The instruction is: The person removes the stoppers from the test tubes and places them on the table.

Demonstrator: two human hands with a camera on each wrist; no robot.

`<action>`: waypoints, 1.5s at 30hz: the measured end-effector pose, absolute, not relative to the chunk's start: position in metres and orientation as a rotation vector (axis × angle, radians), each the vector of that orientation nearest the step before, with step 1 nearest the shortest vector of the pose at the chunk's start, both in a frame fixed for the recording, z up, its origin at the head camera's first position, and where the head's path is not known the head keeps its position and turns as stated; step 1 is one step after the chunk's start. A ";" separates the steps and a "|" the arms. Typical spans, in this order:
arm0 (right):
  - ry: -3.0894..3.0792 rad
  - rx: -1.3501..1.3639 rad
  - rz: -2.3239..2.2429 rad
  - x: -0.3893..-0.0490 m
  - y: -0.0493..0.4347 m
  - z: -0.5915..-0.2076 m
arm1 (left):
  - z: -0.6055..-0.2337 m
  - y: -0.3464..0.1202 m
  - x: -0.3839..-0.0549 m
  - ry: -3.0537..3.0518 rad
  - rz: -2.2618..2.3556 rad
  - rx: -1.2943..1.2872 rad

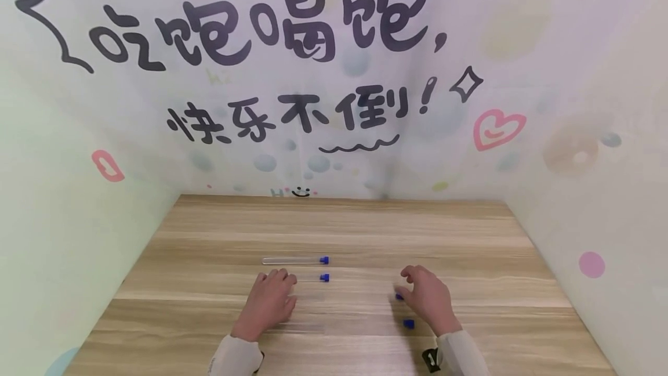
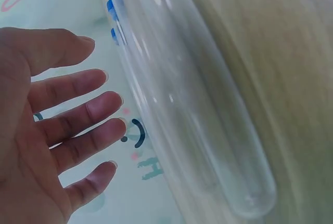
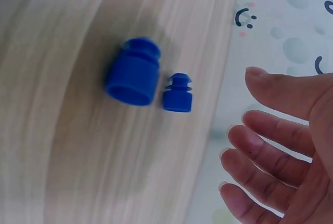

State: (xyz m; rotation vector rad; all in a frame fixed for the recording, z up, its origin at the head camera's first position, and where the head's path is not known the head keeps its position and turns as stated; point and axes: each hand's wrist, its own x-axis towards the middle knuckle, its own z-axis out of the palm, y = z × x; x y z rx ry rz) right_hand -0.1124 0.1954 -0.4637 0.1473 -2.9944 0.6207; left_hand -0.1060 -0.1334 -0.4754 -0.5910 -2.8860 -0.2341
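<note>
My left hand (image 1: 268, 302) hovers over clear test tubes lying side by side on the table, its fingers loosely spread and holding nothing. The farthest test tube (image 1: 290, 260) has a blue stopper (image 1: 325, 260) in its right end, and the one beside it carries another blue stopper (image 1: 325, 278). Nearer to me lies a faint bare test tube (image 1: 305, 328); in the left wrist view a tube's rounded end (image 2: 250, 193) shows up close. My right hand (image 1: 429, 296) hangs relaxed beside two loose blue stoppers, the nearer one (image 3: 133, 73) and the farther one (image 3: 178, 96), with its fingers apart from both.
The wood-grain table (image 1: 355, 225) meets a pale printed backdrop (image 1: 334, 173) along its back edge. Similar pale walls stand at the left and right sides. A dark band (image 1: 431, 360) sits at the right wrist, next to the light sleeve.
</note>
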 end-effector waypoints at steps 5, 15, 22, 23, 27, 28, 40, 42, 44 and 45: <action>-2.980 0.160 0.621 -0.113 0.191 -0.459 | -0.473 -0.134 -0.106 -2.856 -0.253 -0.594; -2.985 0.188 0.595 -0.116 0.182 -0.453 | -0.465 -0.131 -0.109 -2.862 -0.253 -0.594; -2.974 0.226 0.611 -0.118 0.174 -0.452 | -0.463 -0.129 -0.113 -2.864 -0.209 -0.596; -2.970 0.235 0.610 -0.118 0.172 -0.453 | -0.463 -0.129 -0.114 -2.865 -0.209 -0.593; -2.946 0.282 0.616 -0.119 0.166 -0.453 | -0.461 -0.127 -0.117 -2.846 -0.230 -0.590; -2.937 0.293 0.616 -0.120 0.164 -0.453 | -0.461 -0.126 -0.119 -2.842 -0.230 -0.592; -2.925 0.400 0.666 -0.131 0.140 -0.450 | -0.456 -0.129 -0.136 -2.894 -0.259 -0.598; -2.926 0.423 0.662 -0.133 0.136 -0.451 | -0.456 -0.132 -0.137 -2.914 -0.254 -0.581; -2.927 0.429 0.638 -0.135 0.134 -0.453 | -0.457 -0.133 -0.140 -2.934 -0.269 -0.583; -2.929 0.425 0.631 -0.136 0.134 -0.454 | -0.458 -0.133 -0.141 -2.944 -0.280 -0.591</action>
